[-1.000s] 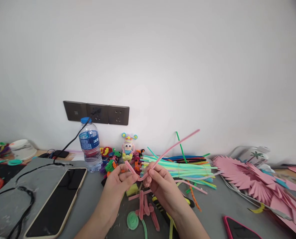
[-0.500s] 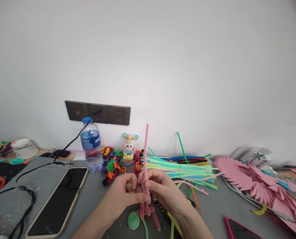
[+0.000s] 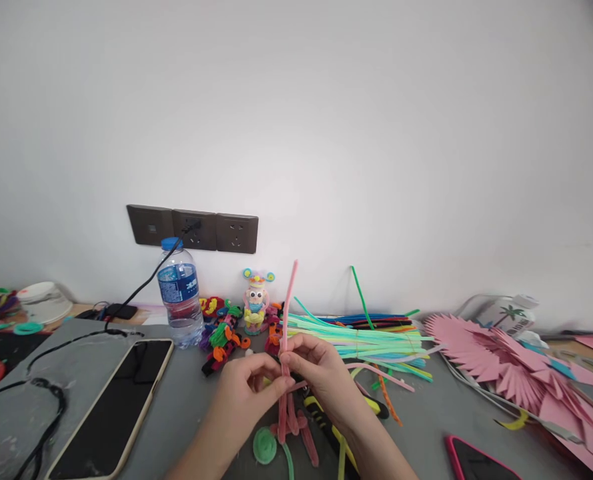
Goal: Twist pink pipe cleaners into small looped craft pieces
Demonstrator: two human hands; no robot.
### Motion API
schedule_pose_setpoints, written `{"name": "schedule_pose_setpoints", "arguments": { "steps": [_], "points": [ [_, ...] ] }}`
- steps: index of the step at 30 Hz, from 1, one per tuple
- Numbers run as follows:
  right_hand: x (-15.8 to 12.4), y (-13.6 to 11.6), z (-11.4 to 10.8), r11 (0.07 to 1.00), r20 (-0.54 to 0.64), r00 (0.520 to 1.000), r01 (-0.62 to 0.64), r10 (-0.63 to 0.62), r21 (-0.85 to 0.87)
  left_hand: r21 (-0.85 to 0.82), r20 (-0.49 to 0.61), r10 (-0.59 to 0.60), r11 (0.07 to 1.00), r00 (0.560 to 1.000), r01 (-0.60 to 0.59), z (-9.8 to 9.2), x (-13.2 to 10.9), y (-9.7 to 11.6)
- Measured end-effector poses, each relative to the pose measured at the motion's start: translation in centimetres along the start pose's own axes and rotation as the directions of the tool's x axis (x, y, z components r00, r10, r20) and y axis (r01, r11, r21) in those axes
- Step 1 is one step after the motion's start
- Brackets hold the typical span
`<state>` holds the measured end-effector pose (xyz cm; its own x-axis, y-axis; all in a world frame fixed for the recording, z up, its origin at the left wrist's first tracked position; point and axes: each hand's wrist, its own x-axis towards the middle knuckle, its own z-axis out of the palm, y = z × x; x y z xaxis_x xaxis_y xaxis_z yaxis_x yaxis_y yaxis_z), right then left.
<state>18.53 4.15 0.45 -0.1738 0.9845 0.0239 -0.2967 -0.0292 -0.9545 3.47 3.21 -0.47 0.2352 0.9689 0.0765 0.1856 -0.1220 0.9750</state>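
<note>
A pink pipe cleaner (image 3: pixel 290 293) stands up from between my two hands, its free end pointing at the wall. My left hand (image 3: pixel 251 393) pinches its lower part between thumb and fingers. Just above, my right hand (image 3: pixel 316 367) grips the same stem with thumb and forefinger. Folded pink pipe-cleaner lengths (image 3: pixel 282 427) hang below my fingers. Beneath them on the mat lie a green coiled disc (image 3: pixel 265 445) with a green stem and a yellow-and-black handled tool (image 3: pixel 321 420), partly hidden by my right hand.
Behind my hands lies a bundle of pastel pipe cleaners (image 3: pixel 356 343). A clay figure (image 3: pixel 255 307) and a water bottle (image 3: pixel 180 300) stand near the wall. A phone (image 3: pixel 111 407) lies left, another pink-cased phone (image 3: pixel 481 460) right, with folded pink paper (image 3: pixel 506 373) beyond. A black cable (image 3: pixel 146 277) runs to the socket.
The upright pink pipe cleaner leans a little more and its tip sits lower. My fingers have shifted slightly along the stem. The whole view has moved a little.
</note>
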Motion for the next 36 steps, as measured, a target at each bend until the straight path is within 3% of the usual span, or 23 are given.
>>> {"name": "schedule_pose_setpoints", "arguments": {
  "steps": [3, 8, 18, 24, 27, 30, 33, 36],
  "points": [
    [0.1, 0.2, 0.0, 1.000, -0.030, 1.000, 0.007, -0.007, -0.006, 0.340, -0.078, 0.209, 0.925, 0.975, -0.171, 0.3, -0.5, 0.0],
    [0.4, 0.5, 0.2, 0.997, -0.064, 0.996, 0.067, -0.069, -0.026, 0.553, -0.030, 0.363, 0.782, 0.931, -0.287, 0.5, -0.8, -0.1],
    [0.6, 0.8, 0.1, 0.991, -0.111, 0.985, 0.131, -0.128, 0.014, 0.673, 0.087, 0.411, 0.648, 0.907, -0.358, 0.2, -0.7, -0.2],
    [0.4, 0.6, -0.2, 0.996, -0.143, 0.986, 0.088, -0.089, -0.016, 0.702, 0.046, 0.429, 0.628, 0.902, -0.335, 0.2, -0.7, -0.1],
    [0.4, 0.5, -0.5, 0.997, -0.178, 0.981, 0.074, -0.071, 0.005, 0.681, 0.027, 0.401, 0.663, 0.916, -0.311, 0.0, -0.7, 0.1],
    [0.4, 0.3, -1.0, 0.997, -0.207, 0.975, 0.076, -0.074, 0.001, 0.565, -0.043, 0.322, 0.789, 0.946, -0.243, -0.3, -0.7, 0.3],
    [0.3, 0.0, -1.3, 0.995, -0.264, 0.959, 0.104, -0.103, -0.010, 0.304, -0.119, 0.189, 0.941, 0.975, -0.145, -0.5, -0.4, 0.5],
    [0.0, -0.6, -1.0, 0.974, -0.282, 0.932, 0.217, -0.227, -0.067, -0.038, -0.137, 0.059, 0.997, 0.989, -0.065, -0.3, -0.2, 0.6]
  ]
}}
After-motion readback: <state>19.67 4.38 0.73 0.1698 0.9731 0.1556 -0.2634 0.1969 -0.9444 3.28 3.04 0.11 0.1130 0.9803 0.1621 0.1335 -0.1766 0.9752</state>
